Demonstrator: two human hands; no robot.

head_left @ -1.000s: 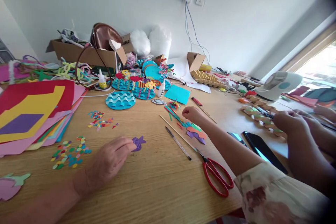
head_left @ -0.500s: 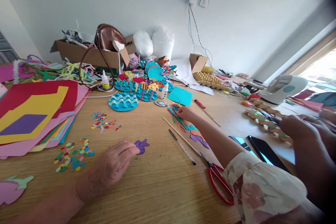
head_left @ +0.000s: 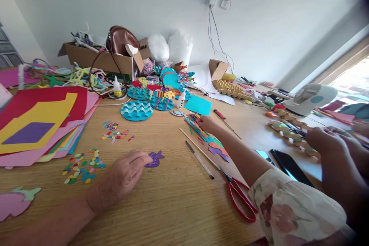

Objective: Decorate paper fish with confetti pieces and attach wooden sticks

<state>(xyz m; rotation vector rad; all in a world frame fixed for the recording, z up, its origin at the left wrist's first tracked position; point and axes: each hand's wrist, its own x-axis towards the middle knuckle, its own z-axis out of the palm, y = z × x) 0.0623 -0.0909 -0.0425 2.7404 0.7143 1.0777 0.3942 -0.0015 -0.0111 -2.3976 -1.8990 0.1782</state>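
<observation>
My left hand [head_left: 127, 171] is closed, its fingertips pinching the left edge of a purple fish cutout [head_left: 156, 158] with a forked tail and darker lines on it. The fish lies on or just over the wooden table. My right hand [head_left: 205, 123], at the end of a floral sleeve, reaches forward to a pile of coloured paper scraps [head_left: 217, 150]. Its fingers are drawn together at the pile's far end, and what they grip is too small to make out. Coloured paper dots [head_left: 86, 163] lie left of my left hand.
Red-handled scissors [head_left: 240, 200], a pen [head_left: 198, 159] and a thin wooden stick [head_left: 197, 146] lie near my right forearm. Stacked coloured sheets [head_left: 43, 119] are at left. Blue wavy discs [head_left: 136, 110] and a glue bottle [head_left: 181, 100] stand farther back. Another person's hands [head_left: 331, 142] work at right.
The view has shifted slightly. My left hand still pinches the purple fish, which looks turned a little flatter. My right hand stays at the scraps with little movement.
</observation>
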